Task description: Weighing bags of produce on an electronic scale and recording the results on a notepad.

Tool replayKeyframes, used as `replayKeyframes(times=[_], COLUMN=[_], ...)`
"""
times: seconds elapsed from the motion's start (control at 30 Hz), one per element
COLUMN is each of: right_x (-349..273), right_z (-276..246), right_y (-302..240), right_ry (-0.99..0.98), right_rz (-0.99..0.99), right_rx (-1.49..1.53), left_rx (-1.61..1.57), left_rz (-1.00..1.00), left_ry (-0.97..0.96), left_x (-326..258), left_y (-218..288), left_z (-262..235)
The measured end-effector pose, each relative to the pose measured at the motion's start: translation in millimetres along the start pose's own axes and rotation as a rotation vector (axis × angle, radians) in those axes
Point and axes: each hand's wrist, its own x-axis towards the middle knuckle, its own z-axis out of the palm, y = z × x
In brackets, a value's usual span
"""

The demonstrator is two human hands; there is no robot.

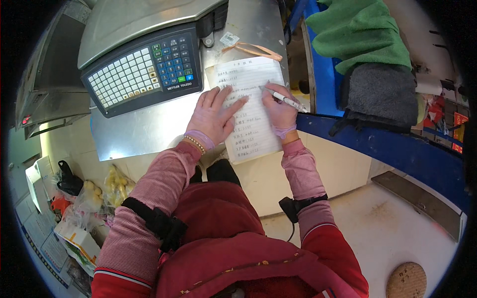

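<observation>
Handwriting on paper sheet (253, 99) illegible

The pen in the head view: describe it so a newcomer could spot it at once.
Start at the steel counter with the keypad scale. Just right of the scale lies a handwritten sheet of paper, pressed flat by the left hand. The pen is the slim white stick in the right hand, tip on the sheet.

A small white label (229, 38) is lying on the steel counter (134, 134) near its far edge, just right of the scale. Cardboard boxes (74, 241) with white and yellow sides are sitting on the floor below the counter's left end.
</observation>
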Motion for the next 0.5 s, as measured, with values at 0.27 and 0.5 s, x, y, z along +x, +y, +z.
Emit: replayKeyframes(times=[0.27, 0.5], right_x=[-2.7, -3.8], right_z=[6.9, 10.5], right_y=[14.8, 18.0], right_ry=[0.05, 0.065], right_rz=[0.082, 0.112], right_rx=[0.054, 0.169], left_rx=[-0.004, -0.004], left_rz=[0.008, 0.002], left_ry=[0.007, 0.005], left_x=[-0.8, -1.0], left_y=[-1.1, -2.4], left_z=[1.0, 2.3])
